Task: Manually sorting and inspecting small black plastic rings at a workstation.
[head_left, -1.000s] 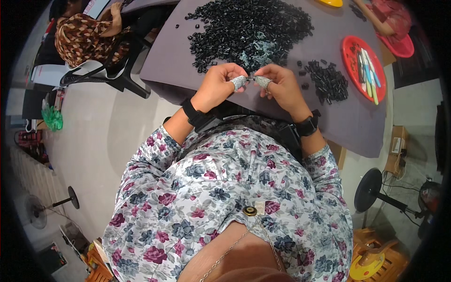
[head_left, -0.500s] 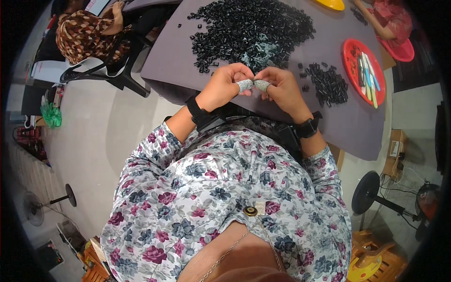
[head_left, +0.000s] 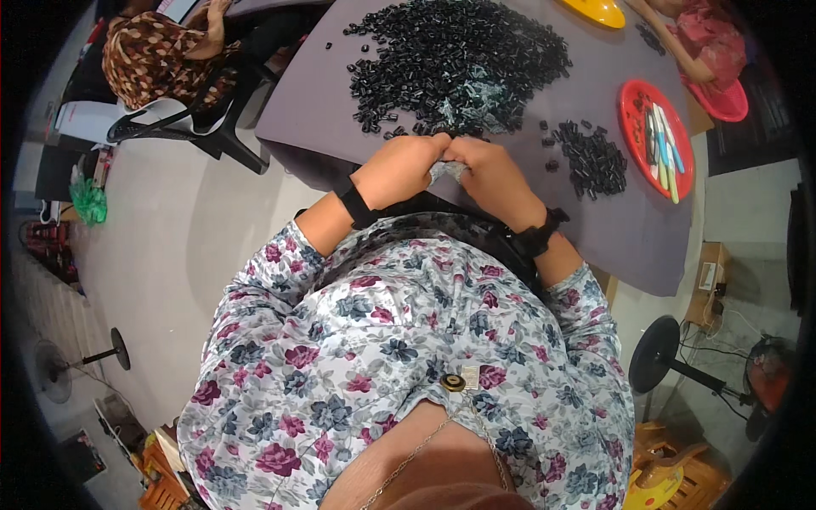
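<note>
My left hand (head_left: 399, 170) and my right hand (head_left: 497, 178) meet at the near edge of the table, knuckles up and fingers curled. Both are closed; whatever is between the fingertips is hidden. Pale grey wrapping (head_left: 445, 170) shows on the thumbs, below the knuckles. Just beyond my hands lies a large heap of small black cylinder-shaped pieces (head_left: 416, 59), with pale greenish scraps (head_left: 478, 100) on its near side. To the right of my right hand is a smaller pile of similar black pieces (head_left: 595, 163).
A red plate (head_left: 631, 106) at the right holds slender white, blue and green tools (head_left: 663, 149) and dark bits. A yellow plate (head_left: 599, 10) lies at the far edge. Co-workers sit at far left (head_left: 161, 59) and far right (head_left: 710, 42). A black chair (head_left: 225, 127) stands left.
Both hands have turned inward, knuckles now upward, hiding the fingertips and most of the thumb wrapping. Co-workers' arms have shifted slightly.
</note>
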Demonstrator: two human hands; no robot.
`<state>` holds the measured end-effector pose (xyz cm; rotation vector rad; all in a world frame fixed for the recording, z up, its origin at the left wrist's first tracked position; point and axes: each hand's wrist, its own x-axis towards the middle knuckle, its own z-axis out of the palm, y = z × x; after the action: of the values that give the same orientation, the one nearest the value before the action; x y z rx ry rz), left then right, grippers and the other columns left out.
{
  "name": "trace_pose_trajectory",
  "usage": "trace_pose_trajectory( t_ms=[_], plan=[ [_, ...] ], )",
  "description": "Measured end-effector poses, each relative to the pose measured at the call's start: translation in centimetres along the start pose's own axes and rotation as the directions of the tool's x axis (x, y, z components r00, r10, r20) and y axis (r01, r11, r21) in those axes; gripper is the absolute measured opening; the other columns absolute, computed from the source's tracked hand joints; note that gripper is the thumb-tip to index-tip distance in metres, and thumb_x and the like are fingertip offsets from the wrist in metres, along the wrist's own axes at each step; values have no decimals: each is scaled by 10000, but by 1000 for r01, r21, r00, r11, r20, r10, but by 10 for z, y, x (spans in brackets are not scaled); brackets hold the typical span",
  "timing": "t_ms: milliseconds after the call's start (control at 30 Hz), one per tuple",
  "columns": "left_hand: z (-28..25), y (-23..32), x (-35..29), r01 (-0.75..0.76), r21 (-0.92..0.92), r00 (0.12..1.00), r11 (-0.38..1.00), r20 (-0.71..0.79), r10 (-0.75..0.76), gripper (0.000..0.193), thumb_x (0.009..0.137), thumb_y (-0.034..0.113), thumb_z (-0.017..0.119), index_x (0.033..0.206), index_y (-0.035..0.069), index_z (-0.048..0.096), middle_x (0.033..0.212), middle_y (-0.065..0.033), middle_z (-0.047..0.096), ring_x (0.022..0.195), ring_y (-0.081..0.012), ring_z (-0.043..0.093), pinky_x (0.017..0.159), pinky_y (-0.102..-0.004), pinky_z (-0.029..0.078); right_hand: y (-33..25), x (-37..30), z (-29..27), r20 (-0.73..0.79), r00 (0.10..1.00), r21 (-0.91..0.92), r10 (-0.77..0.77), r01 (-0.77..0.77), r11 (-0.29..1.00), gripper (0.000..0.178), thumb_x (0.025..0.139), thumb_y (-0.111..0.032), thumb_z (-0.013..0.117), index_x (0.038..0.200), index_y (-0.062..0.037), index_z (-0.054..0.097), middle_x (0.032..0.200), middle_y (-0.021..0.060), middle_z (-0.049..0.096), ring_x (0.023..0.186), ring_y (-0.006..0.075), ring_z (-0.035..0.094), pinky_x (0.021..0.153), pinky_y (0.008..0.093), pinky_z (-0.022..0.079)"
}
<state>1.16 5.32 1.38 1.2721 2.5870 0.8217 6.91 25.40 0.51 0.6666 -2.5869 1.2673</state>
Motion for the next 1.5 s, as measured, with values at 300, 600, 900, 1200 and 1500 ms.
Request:
trace_pose_trajectory(
  t_ms=[300,600,900,1200,1500],
  plan=[
    [-16,27,-4,-47,-254,999,966,-25,42,850,694,-181,571,1492,100,480,1287,-174,600,937,-348,654,795,-410,545,7,-3,10,-26,998,-99,-57,54,994,191,866,50,545,1016,-2,651,970,229,700,894,424,688,766,487,556],
    [-10,20,0,-12,-220,999,975,43,22,732,728,-137,604,1409,87,454,1391,-211,558,1228,-444,583,931,-481,524,4,5,7,14,996,-96,-94,95,991,175,849,54,567,991,27,666,863,243,694,828,437,686,720,500,556],
    [-18,39,0,-104,-102,994,989,-23,103,778,720,-119,638,1436,126,457,1261,-159,543,1128,-414,625,829,-498,549,16,-3,10,81,996,-228,-46,63,972,87,814,25,607,871,28,672,773,221,680,712,418,676,656,497,556],
    [1,29,-1,-152,-15,984,988,-94,150,737,687,-106,669,1379,70,488,1256,-164,526,1127,-422,617,834,-472,555,11,-4,11,29,998,-150,-58,62,987,73,768,-20,646,715,14,682,736,218,669,711,404,678,649,485,553],
    [-8,31,1,-125,-62,991,990,-56,121,765,684,-126,601,1409,92,489,1197,-173,553,1096,-430,610,807,-482,526,25,-2,14,31,994,-219,-108,112,969,67,798,-9,627,821,44,662,821,239,681,785,420,677,713,490,557]
  ],
)
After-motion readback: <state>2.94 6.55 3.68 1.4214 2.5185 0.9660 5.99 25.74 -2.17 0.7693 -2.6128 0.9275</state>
